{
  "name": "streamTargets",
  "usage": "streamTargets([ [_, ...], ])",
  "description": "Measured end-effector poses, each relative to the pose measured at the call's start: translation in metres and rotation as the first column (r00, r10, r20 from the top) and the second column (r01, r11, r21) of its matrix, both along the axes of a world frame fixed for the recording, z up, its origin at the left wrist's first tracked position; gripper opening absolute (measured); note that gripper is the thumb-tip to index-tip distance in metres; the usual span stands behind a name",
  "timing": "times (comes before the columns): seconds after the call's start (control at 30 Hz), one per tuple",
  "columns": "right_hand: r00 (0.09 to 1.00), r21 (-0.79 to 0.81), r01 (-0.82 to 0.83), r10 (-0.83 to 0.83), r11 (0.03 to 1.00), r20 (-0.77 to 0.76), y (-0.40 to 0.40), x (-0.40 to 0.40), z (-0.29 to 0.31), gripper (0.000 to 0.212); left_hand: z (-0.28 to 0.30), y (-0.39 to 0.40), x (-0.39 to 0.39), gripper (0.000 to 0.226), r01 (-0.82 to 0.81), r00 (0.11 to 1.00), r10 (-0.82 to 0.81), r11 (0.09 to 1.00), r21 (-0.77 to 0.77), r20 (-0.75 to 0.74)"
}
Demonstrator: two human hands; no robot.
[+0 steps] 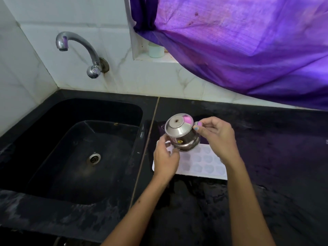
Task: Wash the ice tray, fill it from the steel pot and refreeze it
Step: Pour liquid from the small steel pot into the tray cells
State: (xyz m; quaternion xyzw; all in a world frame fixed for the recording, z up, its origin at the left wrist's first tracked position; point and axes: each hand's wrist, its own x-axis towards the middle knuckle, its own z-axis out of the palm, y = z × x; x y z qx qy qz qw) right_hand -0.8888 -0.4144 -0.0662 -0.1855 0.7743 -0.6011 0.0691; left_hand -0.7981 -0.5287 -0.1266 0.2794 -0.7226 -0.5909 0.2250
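at a black stone kitchen counter (266,157), we hold a small, round-bellied polished steel pot (181,134) in the air just above the far left corner of a white plastic ice tray with rounded cells (204,164). the pot is tipped so that its flat bottom faces us, with a small yellow sticker showing on its belly. our right hand (217,137) pinches the pot from the right side, thumb and fingers curled in around what seems to be its rim or handle, though the exact hold is hard to make out from this angle. our left hand (166,159) cups the pot's lower left side, fingers curled against the steel, and it covers the tray's left end. the tray lies flat on the counter, just right of the seam that divides it from the deep black sink (53,121). whether the cells hold water, we cannot tell. a curved chrome tap (78,47) juts from the white marble-look tiled wall (85,15) above the sink, with no water running. a purple curtain (248,41) hangs across the upper right, and a pale translucent plastic jar (156,50) stands on the ledge beneath its edge.
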Motion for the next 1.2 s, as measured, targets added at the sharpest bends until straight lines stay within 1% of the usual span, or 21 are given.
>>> streamTargets([
  [0.1,0.992,-0.137,0.017,0.001,0.990,0.129,-0.008,-0.011,-0.014,0.006,0.005,-0.018,-0.019,0.062,0.047,0.998,-0.047,0.999,-0.004,-0.034],
  [0.23,0.960,-0.262,0.088,-0.012,0.961,0.279,-0.023,-0.032,-0.035,0.010,0.014,-0.039,-0.045,0.067,0.134,0.991,-0.134,0.991,-0.001,-0.015],
  [0.3,0.933,-0.306,0.132,-0.014,0.943,0.358,-0.034,-0.046,-0.043,0.003,0.014,-0.049,-0.062,0.066,0.167,0.986,-0.167,0.986,-0.004,0.015],
  [0.33,0.918,-0.321,0.157,-0.018,0.934,0.396,-0.039,-0.053,-0.046,0.004,0.013,-0.052,-0.071,0.063,0.173,0.984,-0.173,0.985,-0.008,0.034],
  [0.43,0.859,-0.390,0.246,-0.013,0.887,0.512,-0.055,-0.077,-0.051,0.016,0.011,-0.060,-0.098,0.061,0.179,0.979,-0.177,0.984,-0.007,0.097],
  [0.5,0.830,-0.422,0.278,0.006,0.863,0.558,-0.064,-0.093,-0.054,0.019,0.010,-0.064,-0.116,0.061,0.176,0.975,-0.175,0.984,0.003,0.139],
  [0.63,0.804,-0.407,0.317,-0.015,0.856,0.595,-0.077,-0.125,-0.058,0.020,0.005,-0.073,-0.147,0.058,0.166,0.965,-0.162,0.986,0.001,0.205],
  [0.73,0.791,-0.388,0.334,-0.032,0.859,0.611,-0.086,-0.145,-0.062,0.020,0.002,-0.076,-0.165,0.062,0.159,0.956,-0.157,0.987,0.012,0.247],
  [0.97,0.778,-0.353,0.333,-0.043,0.874,0.627,-0.097,-0.179,-0.069,0.017,-0.002,-0.082,-0.193,0.063,0.151,0.950,-0.149,0.988,0.017,0.276],
  [1.2,0.777,-0.334,0.306,-0.031,0.892,0.629,-0.100,-0.190,-0.067,0.019,-0.005,-0.082,-0.203,0.060,0.124,0.955,-0.123,0.992,0.014,0.270],
])
